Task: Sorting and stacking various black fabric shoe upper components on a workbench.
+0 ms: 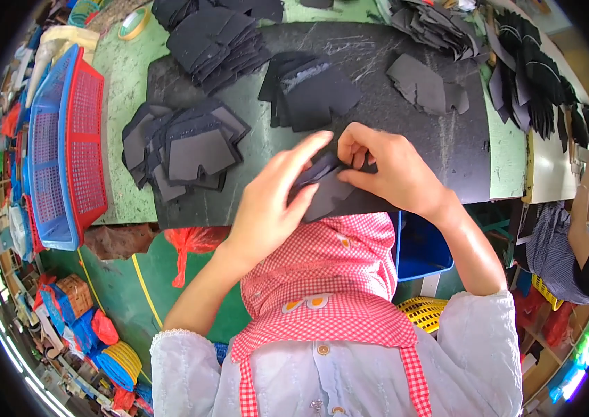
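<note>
Close to the table's front edge, both hands are at a dark cut piece of sheet material (328, 202), folded or layered at its top. My left hand (266, 201) holds its left side between thumb and stretched fingers. My right hand (395, 170) has its fingers curled and pinches the piece's upper right edge. The fingertips partly hide the piece. Just beyond the hands lies a small stack of black cut pieces (322, 94), one with a fuzzy grey strip. To the left of my left hand is a pile of notched grey-black pieces (200, 154).
A black mat (447, 160) covers much of the green table (124, 187). More dark stacks (218, 45) lie at the back, loose pieces (416, 82) at the right. Nested red and blue baskets (88, 139) stand left, a tape roll (134, 23) behind. A co-worker (569, 240) is at far right.
</note>
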A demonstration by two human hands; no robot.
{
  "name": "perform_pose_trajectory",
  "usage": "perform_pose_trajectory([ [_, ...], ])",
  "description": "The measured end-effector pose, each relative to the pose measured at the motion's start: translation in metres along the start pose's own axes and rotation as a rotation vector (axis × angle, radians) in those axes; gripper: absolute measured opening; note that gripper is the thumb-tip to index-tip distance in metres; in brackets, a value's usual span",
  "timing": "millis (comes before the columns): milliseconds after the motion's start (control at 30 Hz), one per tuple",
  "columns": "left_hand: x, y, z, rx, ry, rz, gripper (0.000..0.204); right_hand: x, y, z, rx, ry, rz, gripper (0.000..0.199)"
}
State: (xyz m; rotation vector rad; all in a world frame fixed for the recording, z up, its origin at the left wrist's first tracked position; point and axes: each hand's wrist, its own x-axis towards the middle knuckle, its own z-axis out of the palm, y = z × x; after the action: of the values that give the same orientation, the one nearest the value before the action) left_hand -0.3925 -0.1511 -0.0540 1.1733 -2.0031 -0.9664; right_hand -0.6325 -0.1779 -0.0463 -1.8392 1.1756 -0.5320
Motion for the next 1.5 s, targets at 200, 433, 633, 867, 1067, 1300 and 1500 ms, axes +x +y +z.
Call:
perform_pose_trajectory([
  [200,0.021,-0.01,-0.077,0.659,0.387,-0.023,0.055,-0.008,0.066,-0.075,-0.648,0.662,0.032,0.041],
  [433,0.093,-0.024,0.015,0.491,0.199,0.264,0.051,0.008,0.066,-0.096,-0.77,0.579,0.005,0.033],
  [633,0.101,-0.043,0.015,0.321,0.257,0.321,0.011,0.01,0.067,-0.102,-0.549,0.452,0.05,0.025],
  [867,0.105,-0.032,0.012,0.397,0.223,0.271,0.006,0.007,0.072,-0.096,-0.747,0.501,-0.209,0.022],
  [1067,0.107,-0.039,0.002,0.137,0.288,0.022,0.012,0.004,0.062,-0.084,-0.897,0.601,-0.248,0.023],
  [1300,0.107,-0.047,0.004,0.183,0.296,0.068,0.01,0.001,0.068,-0.09,-0.689,0.53,-0.195,0.023],
  [1500,0.1,-0.049,0.005,0.173,0.291,0.078,0.011,0.011,0.025,-0.084,-0.378,0.452,-0.119,0.021],
])
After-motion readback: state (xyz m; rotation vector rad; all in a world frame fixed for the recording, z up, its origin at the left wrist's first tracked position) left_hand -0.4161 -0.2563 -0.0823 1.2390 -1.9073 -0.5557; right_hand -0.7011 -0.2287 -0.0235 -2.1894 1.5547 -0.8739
